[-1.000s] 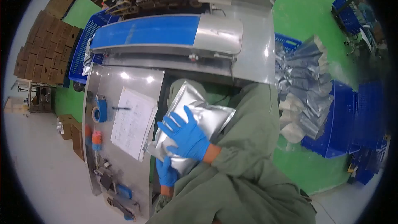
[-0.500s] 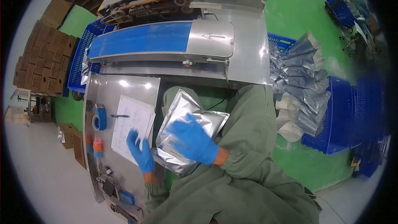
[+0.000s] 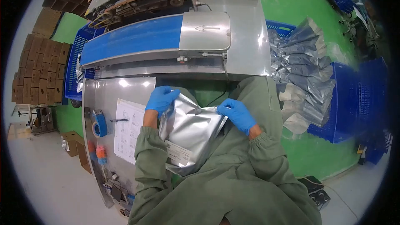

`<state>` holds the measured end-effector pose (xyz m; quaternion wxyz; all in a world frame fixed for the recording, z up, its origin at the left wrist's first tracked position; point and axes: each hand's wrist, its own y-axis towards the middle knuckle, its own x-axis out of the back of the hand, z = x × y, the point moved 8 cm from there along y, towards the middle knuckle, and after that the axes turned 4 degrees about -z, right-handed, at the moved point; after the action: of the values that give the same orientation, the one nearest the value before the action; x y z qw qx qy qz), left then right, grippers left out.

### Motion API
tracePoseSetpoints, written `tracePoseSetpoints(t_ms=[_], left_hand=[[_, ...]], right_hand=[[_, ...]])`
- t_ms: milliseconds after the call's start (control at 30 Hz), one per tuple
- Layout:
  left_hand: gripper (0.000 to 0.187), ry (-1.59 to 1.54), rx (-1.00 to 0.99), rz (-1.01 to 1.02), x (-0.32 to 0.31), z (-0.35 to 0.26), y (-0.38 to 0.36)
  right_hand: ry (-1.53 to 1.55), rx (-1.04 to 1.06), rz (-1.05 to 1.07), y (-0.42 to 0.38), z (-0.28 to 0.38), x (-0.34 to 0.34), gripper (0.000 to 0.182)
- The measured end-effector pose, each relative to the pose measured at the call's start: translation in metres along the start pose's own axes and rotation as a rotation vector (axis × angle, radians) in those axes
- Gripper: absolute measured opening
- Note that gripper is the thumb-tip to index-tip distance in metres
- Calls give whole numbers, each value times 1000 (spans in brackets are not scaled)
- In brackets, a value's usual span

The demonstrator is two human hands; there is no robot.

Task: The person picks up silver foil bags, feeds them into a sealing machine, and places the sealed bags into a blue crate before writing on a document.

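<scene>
A silver foil bag (image 3: 189,127) with a white printed label (image 3: 178,153) near its lower end rests on my lap. My left hand (image 3: 161,100), in a blue glove, pinches the bag's upper left corner. At the upper right corner, the gloved fingers of my right hand (image 3: 238,114) are closed on the foil edge. The bag's top edge stretches between both hands, dipping in the middle. To the left, written sheets of paper (image 3: 127,131) lie on the steel table (image 3: 143,84) with a pen (image 3: 119,120) on them.
Ahead stands a sealing machine (image 3: 141,0) with a blue conveyor belt (image 3: 133,37). More foil bags (image 3: 302,75) hang over blue crates (image 3: 329,116) on the right. A tape roll (image 3: 99,126) sits on the table's left side. Stacked cartons (image 3: 39,71) stand far left.
Both hands have moved from over the bag's face and left side to its two upper corners and closed on them. The printed label now shows fully. The view has shifted slightly.
</scene>
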<state>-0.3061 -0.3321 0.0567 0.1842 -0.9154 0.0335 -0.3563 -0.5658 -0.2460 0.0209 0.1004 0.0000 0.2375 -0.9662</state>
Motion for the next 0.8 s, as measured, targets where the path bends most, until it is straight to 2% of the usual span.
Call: tracePoseSetpoints(t_ms=[67,100,200,233,367,467,533,567,767,800], left_hand=[[22,-258,63,192,-10,7,0],[19,-355,10,157,-10,-1,-3],[23,-414,106,181,-10,-13,-9],[27,-383,267,326,-15,-21,-18],[24,-394,188,468,-25,-26,-13],[21,-564,115,397,-33,-21,-6],[20,-701,56,197,-28,-22,-5],[20,-707,113,136,-28,-16,-8],[20,-754,137,78,-25,-19,-15],[20,-751,138,74,-24,-20,-15]], right_hand=[[70,24,-63,-13,10,0,14],[100,56,-115,-17,14,1,14],[124,90,-183,-31,30,1,13],[115,102,-200,-35,34,1,13],[73,95,-228,-42,31,1,13],[135,75,-266,-44,20,4,12],[110,81,-355,-45,10,12,14],[110,72,-357,-45,7,12,14],[129,24,-354,-35,2,16,15],[62,-37,-263,-28,0,15,19]])
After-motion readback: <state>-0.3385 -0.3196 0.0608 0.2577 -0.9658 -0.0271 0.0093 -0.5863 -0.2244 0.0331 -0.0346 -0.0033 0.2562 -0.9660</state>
